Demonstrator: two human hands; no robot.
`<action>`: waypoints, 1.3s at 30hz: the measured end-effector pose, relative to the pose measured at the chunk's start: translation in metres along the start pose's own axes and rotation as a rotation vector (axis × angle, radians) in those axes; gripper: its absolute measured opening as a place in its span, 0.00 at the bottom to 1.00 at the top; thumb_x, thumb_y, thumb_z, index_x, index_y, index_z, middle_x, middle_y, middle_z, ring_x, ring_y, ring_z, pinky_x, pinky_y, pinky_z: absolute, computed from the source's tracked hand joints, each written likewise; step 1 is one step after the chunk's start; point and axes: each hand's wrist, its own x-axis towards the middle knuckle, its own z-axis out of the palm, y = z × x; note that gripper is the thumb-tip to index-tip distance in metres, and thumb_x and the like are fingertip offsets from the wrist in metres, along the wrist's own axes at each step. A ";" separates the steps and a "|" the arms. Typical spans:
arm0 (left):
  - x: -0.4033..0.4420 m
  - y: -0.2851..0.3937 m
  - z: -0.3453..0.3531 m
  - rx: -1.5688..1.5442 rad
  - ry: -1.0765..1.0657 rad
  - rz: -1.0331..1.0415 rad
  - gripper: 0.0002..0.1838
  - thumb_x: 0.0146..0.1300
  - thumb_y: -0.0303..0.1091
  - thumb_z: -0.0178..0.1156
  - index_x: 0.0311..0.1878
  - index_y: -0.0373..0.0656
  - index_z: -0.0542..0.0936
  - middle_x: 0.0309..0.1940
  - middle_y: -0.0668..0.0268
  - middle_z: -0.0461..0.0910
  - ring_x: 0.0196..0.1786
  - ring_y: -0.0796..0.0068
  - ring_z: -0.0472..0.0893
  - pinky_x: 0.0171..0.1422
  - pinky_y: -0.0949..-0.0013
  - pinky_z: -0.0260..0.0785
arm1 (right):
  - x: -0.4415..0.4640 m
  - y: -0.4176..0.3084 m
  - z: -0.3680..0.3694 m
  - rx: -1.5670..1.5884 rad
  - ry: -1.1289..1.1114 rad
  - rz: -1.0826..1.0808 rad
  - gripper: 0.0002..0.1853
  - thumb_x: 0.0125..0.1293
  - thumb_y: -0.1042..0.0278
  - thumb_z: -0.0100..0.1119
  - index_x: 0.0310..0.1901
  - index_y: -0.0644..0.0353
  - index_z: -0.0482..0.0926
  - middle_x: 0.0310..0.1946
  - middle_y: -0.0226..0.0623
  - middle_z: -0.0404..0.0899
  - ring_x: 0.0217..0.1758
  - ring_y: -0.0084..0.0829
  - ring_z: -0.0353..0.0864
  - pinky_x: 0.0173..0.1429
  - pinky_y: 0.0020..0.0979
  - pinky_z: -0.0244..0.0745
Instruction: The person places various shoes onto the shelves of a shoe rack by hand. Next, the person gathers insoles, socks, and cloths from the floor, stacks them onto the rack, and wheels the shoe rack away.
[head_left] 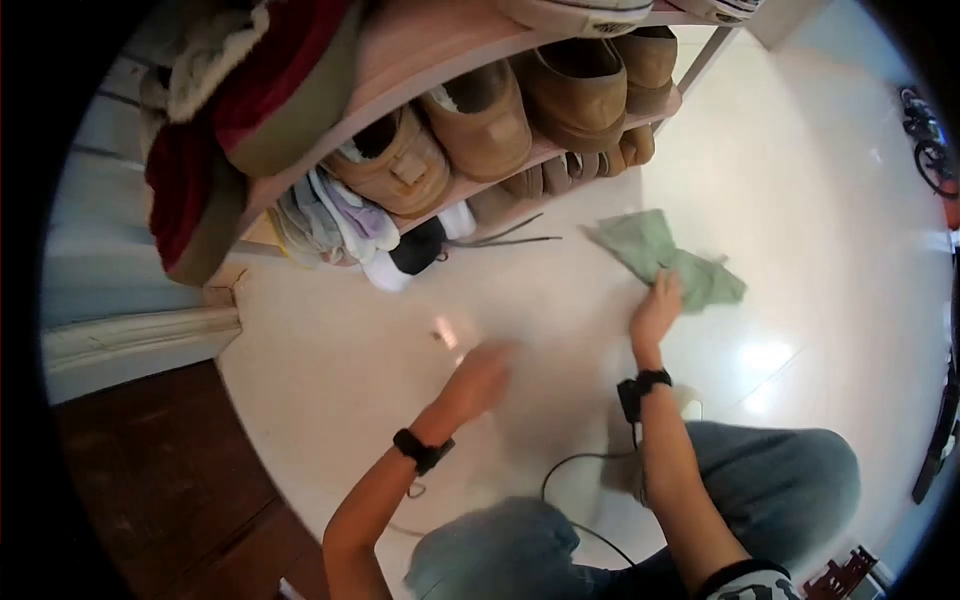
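Observation:
My right hand [657,312] pinches a green cloth [640,243] near its middle, low over the pale floor. The cloth is bunched at my fingers and fans out on both sides of them. My left hand [478,380] is over the floor to the left, smeared by motion, so its fingers cannot be made out. Just beyond it a small brownish item [437,337] shows on the floor, too small to name.
Ahead stands a pink shoe rack [425,75] with brown shoes [575,90] and red fleece-lined slippers [290,75]. Folded socks [345,215] sit at its lower left, near a black-and-white item [415,250]. A black cable [590,457] runs by my knees. A dark wooden floor [160,480] lies left.

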 end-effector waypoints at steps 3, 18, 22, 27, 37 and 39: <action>-0.002 0.018 -0.036 0.018 -0.128 -0.114 0.18 0.48 0.23 0.48 0.46 0.37 0.65 0.43 0.53 0.65 0.48 0.56 0.64 0.54 0.64 0.55 | -0.007 -0.050 -0.016 0.281 -0.200 -0.126 0.11 0.51 0.73 0.43 0.38 0.63 0.70 0.46 0.43 0.66 0.48 0.40 0.64 0.49 0.35 0.58; -0.067 0.241 -0.426 -0.684 1.483 -0.382 0.24 0.60 0.48 0.36 0.49 0.37 0.62 0.46 0.59 0.65 0.48 0.69 0.66 0.52 0.69 0.56 | 0.224 -0.078 -0.415 1.323 -0.102 0.555 0.16 0.59 0.61 0.36 0.37 0.67 0.68 0.31 0.38 0.69 0.37 0.30 0.68 0.44 0.29 0.62; -0.020 0.286 -0.499 -1.048 1.119 -0.488 0.28 0.56 0.54 0.39 0.48 0.37 0.63 0.41 0.59 0.68 0.42 0.69 0.69 0.48 0.69 0.59 | 0.357 -0.112 -0.493 1.229 -0.069 0.180 0.18 0.59 0.59 0.37 0.42 0.66 0.67 0.32 0.39 0.69 0.36 0.31 0.68 0.44 0.29 0.62; -0.007 0.293 -0.530 -0.981 0.982 -0.661 0.23 0.52 0.54 0.48 0.35 0.40 0.69 0.16 0.71 0.66 0.18 0.80 0.65 0.27 0.77 0.60 | 0.438 -0.192 -0.536 0.814 -0.487 -0.305 0.23 0.54 0.50 0.45 0.33 0.68 0.72 0.27 0.42 0.71 0.31 0.30 0.70 0.36 0.27 0.63; -0.004 0.286 -0.544 -1.283 0.793 -0.552 0.18 0.56 0.50 0.45 0.19 0.48 0.61 0.10 0.77 0.51 0.12 0.86 0.52 0.18 0.81 0.46 | 0.440 -0.232 -0.538 0.844 -0.460 0.142 0.29 0.55 0.41 0.37 0.13 0.61 0.66 0.12 0.30 0.63 0.17 0.24 0.59 0.23 0.27 0.55; -0.012 0.296 -0.539 -1.329 0.739 -0.511 0.18 0.56 0.50 0.44 0.19 0.48 0.61 0.10 0.76 0.51 0.12 0.85 0.52 0.17 0.81 0.45 | 0.435 -0.230 -0.547 0.793 -0.473 0.156 0.29 0.54 0.39 0.37 0.14 0.59 0.66 0.12 0.29 0.62 0.17 0.22 0.59 0.23 0.25 0.55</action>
